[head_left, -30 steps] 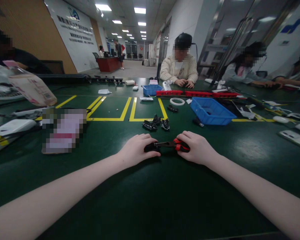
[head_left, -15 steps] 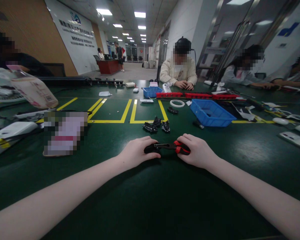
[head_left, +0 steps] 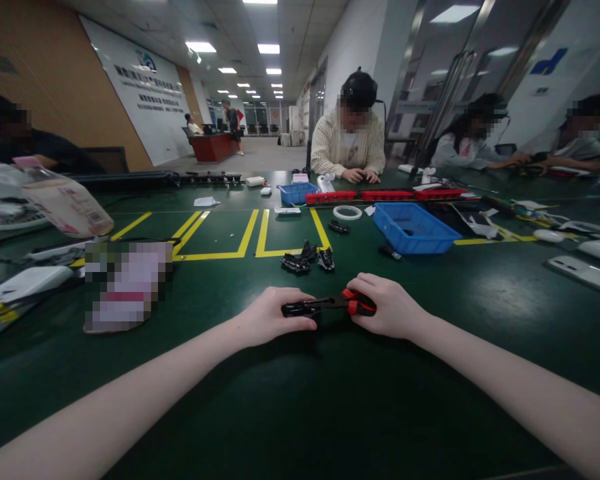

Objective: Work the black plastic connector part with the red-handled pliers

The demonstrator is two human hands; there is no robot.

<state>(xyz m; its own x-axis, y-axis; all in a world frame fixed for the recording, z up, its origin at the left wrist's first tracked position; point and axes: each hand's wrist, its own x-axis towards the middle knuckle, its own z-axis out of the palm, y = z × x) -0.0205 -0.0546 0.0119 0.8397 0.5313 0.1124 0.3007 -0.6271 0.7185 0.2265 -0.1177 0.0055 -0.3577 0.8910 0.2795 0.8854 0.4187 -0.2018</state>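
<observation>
Pinching blk part [head_left: 300, 309] btwn thumb and fingers: L hand [head_left: 270, 317]. Part sits ctr, low over or on green table [head_left: 300, 407], can't tell which. R hand [head_left: 389, 308] wrapped round red/blk handles of pliers [head_left: 336, 302], nose pointing L, tip at part's R end; can't tell if jaws are clamped on it, too small/dark. Beyond: group of small blk pcs [head_left: 295, 264] on table, near yellow tape [head_left: 249, 233]. Blue bin [head_left: 430, 245] farther R, dark stuff inside; dark connector-like pc [head_left: 391, 252] just beside its near L corner. White ring [head_left: 347, 213] L of bin. Co-worker [head_left: 347, 150] seated opp., hands close together behind red strip [head_left: 365, 196].
</observation>
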